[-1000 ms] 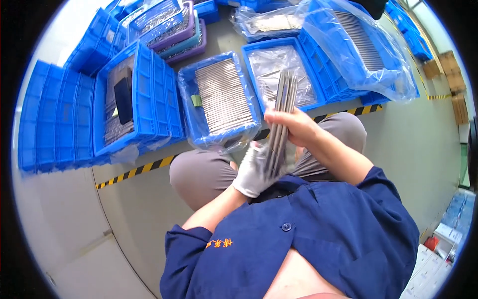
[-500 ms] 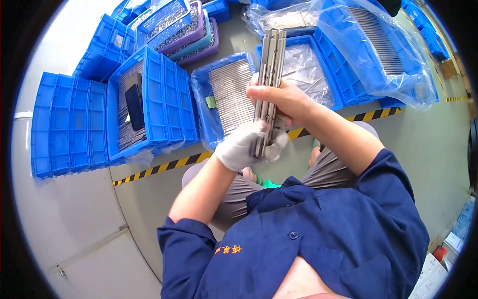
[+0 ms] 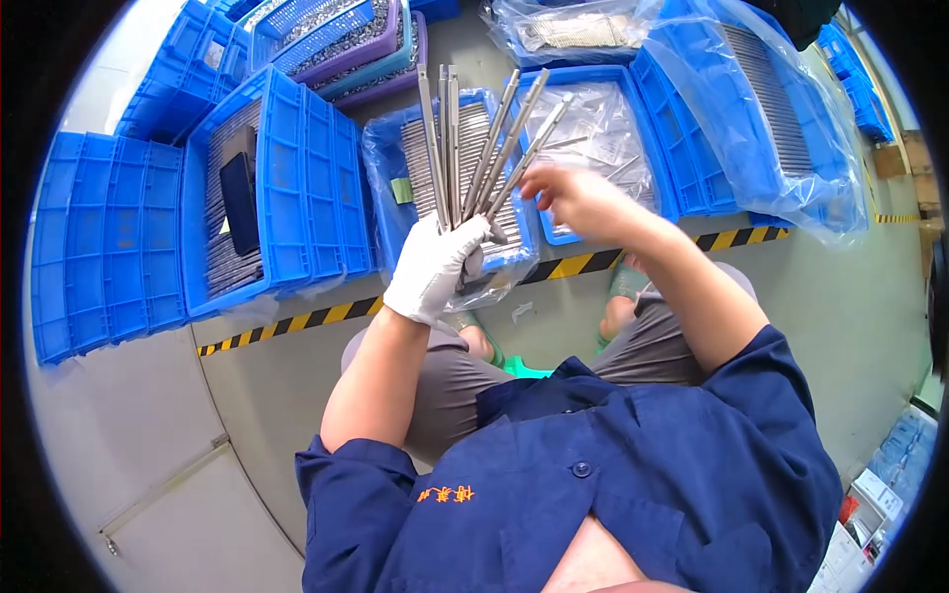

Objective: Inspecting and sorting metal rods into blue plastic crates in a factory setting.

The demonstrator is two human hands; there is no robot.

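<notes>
- Stacked blue crates [image 3: 109, 237] stand toward nine o'clock from the view's middle.
- At ten, a blue crate [image 3: 287, 148] holds dark rods, with a black flat object [image 3: 237, 203] over them.
- At eleven, a purple basket [image 3: 346, 61] contains small metal pieces.
- Near the middle, the white-gloved left hand [image 3: 430, 267] is wrapped around the lower ends of metal rods [image 3: 454, 138], which fan upward between eleven and one o'clock.
- At twelve from that hand, behind the rods, sits a plastic-lined crate [image 3: 381, 168] of rowed rods.
- The bare right hand [image 3: 583, 203], blurred, lies toward two; its fingers are loosely apart, half bent, beside the rods; I cannot tell whether they touch.
- At one, another crate [image 3: 647, 124] holds clear plastic.
</notes>
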